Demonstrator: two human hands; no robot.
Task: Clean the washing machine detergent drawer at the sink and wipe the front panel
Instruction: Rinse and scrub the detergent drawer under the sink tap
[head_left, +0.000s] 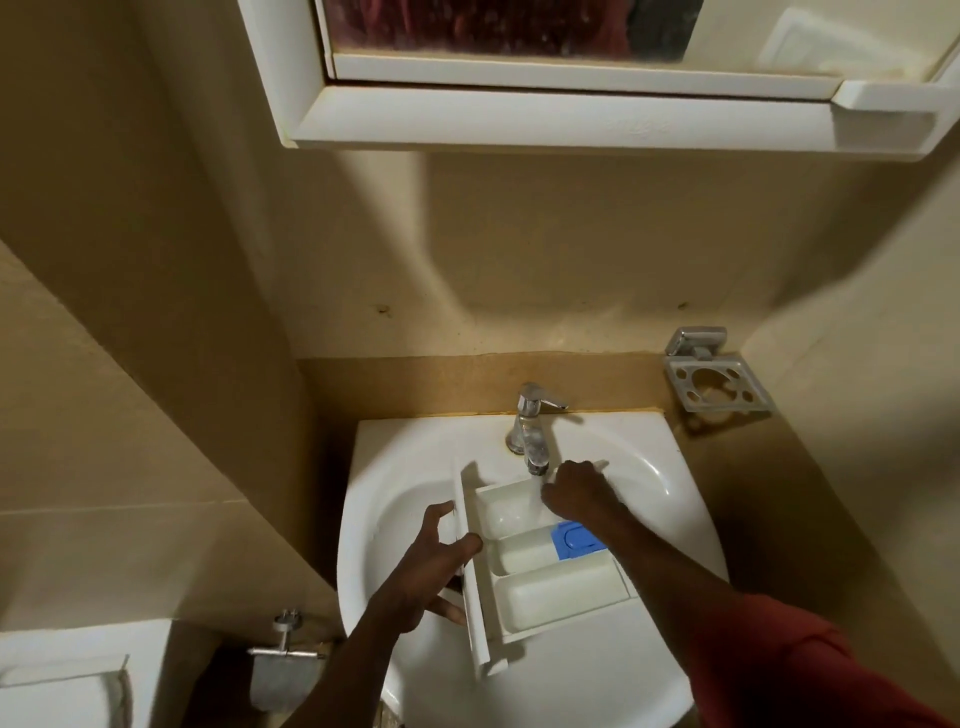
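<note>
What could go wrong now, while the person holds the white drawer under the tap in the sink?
1. The left hand holds the white plastic detergent drawer only by its front panel; wet, it might slip into the white ceramic sink.
2. Water from the chrome tap hitting the compartment near the right hand may splash out.

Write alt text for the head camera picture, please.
A person holds a white detergent drawer in a sink under the tap, left hand gripping its front panel, right hand at its far end.
</note>
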